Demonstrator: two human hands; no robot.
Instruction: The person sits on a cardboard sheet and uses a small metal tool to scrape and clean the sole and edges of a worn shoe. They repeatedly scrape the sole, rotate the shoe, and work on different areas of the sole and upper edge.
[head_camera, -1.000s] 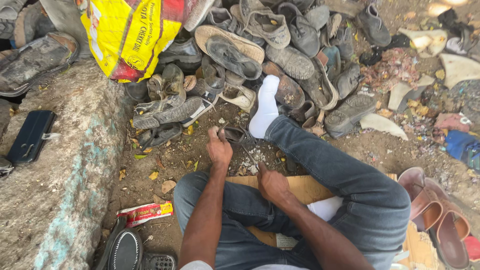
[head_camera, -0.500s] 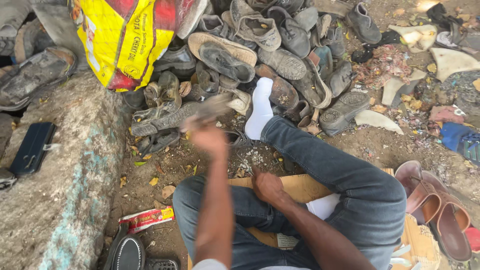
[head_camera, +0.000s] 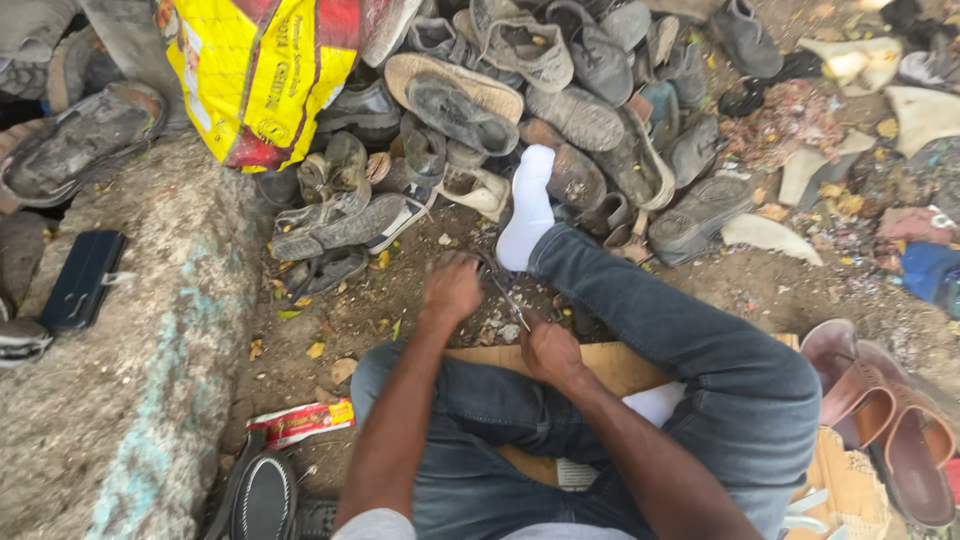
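I sit on a sheet of brown cardboard (head_camera: 610, 365) on dirt ground, in blue jeans and white socks. My left hand (head_camera: 452, 290) is down on the ground in front of my knee, fingers curled over the dark upper end of a thin metal tool (head_camera: 505, 295). My right hand (head_camera: 550, 352) is a closed fist at the tool's lower end, close to my left hand. The tool lies slanted between the two hands, beside my outstretched leg and white-socked foot (head_camera: 527, 210). What lies under the hands is hidden.
A big heap of worn shoes and sandals (head_camera: 560, 100) fills the ground ahead, next to a yellow and red sack (head_camera: 260, 70). A rough concrete ledge (head_camera: 130, 380) with a dark flat case (head_camera: 82, 280) runs along the left. Brown sandals (head_camera: 890, 420) lie at right, a red wrapper (head_camera: 300, 422) near my knee.
My left hand rose from the ground in a blurred swing half a second ago and has come back down by the tool. My right hand stayed in place.
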